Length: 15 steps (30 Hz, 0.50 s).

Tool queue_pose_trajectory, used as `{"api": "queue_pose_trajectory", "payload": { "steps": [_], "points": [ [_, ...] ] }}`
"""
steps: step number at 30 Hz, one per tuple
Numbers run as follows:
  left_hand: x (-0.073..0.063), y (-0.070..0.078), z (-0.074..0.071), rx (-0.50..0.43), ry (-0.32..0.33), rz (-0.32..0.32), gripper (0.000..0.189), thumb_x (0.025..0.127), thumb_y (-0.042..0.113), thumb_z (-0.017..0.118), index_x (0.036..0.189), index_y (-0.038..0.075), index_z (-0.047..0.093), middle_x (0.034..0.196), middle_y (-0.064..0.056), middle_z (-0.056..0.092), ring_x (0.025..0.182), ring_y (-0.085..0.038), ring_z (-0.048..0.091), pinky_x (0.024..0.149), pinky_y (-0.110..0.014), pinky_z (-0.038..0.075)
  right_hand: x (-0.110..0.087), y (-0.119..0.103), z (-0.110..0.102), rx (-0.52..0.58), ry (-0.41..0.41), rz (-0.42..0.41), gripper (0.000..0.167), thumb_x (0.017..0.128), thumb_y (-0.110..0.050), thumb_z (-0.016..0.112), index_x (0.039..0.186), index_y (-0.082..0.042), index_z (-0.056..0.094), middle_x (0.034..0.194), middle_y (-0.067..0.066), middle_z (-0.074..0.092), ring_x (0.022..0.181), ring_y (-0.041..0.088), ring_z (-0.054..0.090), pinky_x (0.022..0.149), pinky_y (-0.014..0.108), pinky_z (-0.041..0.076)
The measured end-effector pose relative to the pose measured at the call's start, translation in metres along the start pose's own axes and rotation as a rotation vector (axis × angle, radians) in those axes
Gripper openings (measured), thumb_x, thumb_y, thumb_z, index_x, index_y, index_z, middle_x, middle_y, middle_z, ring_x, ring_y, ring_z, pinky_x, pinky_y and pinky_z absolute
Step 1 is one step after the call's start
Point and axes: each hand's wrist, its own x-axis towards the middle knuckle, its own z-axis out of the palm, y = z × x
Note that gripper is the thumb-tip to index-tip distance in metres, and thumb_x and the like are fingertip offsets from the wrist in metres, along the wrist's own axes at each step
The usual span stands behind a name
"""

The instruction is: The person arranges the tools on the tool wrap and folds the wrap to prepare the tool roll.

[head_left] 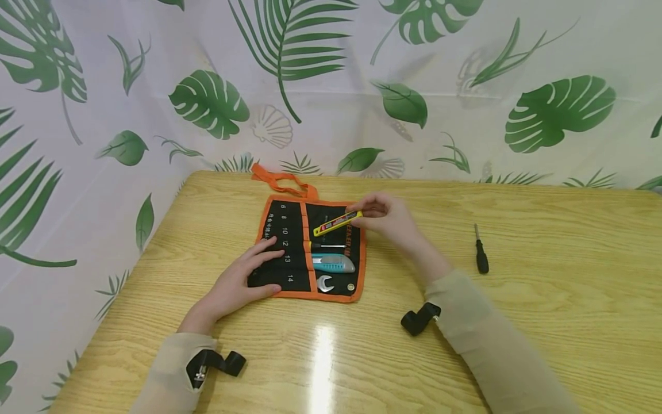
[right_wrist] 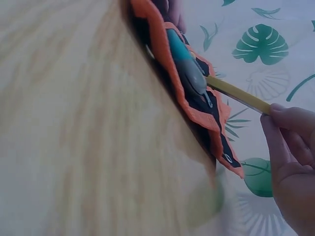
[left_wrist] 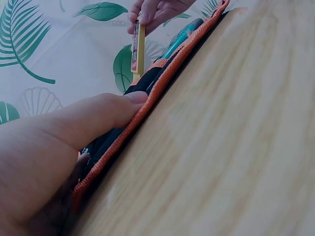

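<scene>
My right hand pinches one end of a slim, flat yellow tool with a red-and-black label, possibly a voltage tester pen. Its far end points at the pockets of a black tool pouch with orange trim, which lies unrolled. Fingers spread, my left hand rests on the pouch's left half, the thumb along its near edge. In the pockets sit a teal utility knife, a wrench and a thin screwdriver. The right wrist view shows the yellow tool's tip close over the pouch.
A black-handled screwdriver lies on the wooden table, off to the right. The pouch's orange tie strap trails towards the table's back edge. Behind it hangs a white leaf-print curtain.
</scene>
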Motion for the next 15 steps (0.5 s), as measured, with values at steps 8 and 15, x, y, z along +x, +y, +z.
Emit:
{"api": "queue_pose_trajectory", "payload": {
  "steps": [8,15],
  "points": [
    [-0.0001,-0.0004,0.0004,-0.002,0.001,-0.005,0.063,0.083,0.038,0.074,0.140,0.026,0.049,0.156,0.008,0.022,0.144,-0.021,0.016,0.109,-0.055,0.023,0.0035,0.0031,0.0060,-0.047,0.003,0.003,0.023,0.082,0.001,0.073,0.102,0.003,0.062,0.111,0.014,0.067,0.100,0.026,0.064,0.082,0.026,0.052],
    [-0.0001,-0.0017,0.0005,-0.006,0.004,-0.005,0.063,0.083,0.039,0.074,0.140,0.027,0.049,0.156,0.009,0.022,0.144,-0.020,0.015,0.109,-0.055,0.023,0.0028,-0.0021,0.0050,-0.353,-0.024,-0.044,0.016,0.083,-0.006,0.074,0.098,-0.004,0.072,0.103,0.009,0.069,0.093,0.020,0.063,0.081,0.032,0.052]
  ]
}}
